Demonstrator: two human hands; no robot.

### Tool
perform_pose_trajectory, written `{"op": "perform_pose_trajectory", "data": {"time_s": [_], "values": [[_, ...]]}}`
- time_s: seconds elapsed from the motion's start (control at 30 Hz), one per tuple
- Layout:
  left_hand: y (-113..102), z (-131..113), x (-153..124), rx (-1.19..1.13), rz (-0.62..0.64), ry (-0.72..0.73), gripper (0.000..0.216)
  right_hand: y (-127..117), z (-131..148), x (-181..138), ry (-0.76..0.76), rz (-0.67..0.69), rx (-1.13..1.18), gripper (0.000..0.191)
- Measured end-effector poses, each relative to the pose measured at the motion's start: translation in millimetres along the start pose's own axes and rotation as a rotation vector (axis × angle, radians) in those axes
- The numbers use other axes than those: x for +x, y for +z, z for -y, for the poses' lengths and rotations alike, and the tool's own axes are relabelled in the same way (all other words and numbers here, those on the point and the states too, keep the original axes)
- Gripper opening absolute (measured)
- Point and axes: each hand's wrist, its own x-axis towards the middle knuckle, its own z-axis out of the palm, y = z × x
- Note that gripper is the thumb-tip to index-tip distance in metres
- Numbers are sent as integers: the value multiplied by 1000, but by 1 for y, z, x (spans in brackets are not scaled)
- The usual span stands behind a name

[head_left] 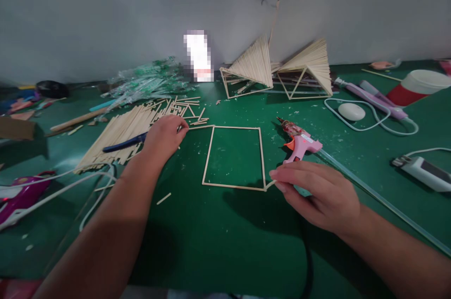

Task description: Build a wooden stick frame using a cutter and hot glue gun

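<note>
On the green table lies a square frame point(234, 187) made of thin wooden sticks. My left hand point(165, 135) pinches a short wooden stick point(201, 127) whose other end meets the frame's far left corner. At the near right corner, another short stick point(269, 186) runs from the frame into the closed fingertips of my right hand point(322, 193). A pink glue gun point(302, 143) rests just beyond my right hand, with a long transparent glue stick point(355, 179) at its back. A dark blue tool handle point(123, 143) shows beside my left hand, its front end hidden.
Many loose wooden sticks point(116, 132) lie at the left, near crumpled plastic wrappers point(151, 78). Two fanned stick structures point(252, 62) stand by the wall. A magenta glue gun point(26, 193), a lilac tool point(373, 97), a red-and-white cup point(419, 88) and cords surround the area.
</note>
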Motion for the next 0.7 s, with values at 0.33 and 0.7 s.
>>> {"op": "perform_pose_trajectory", "data": {"time_s": [0.33, 0.7], "values": [[-3, -3, -6, -413, -120, -273, 15, -1, 0, -1, 19, 27, 12, 24], [13, -40, 2, -808, -275, -304, 20, -1, -1, -1, 18, 30, 27, 25]]}}
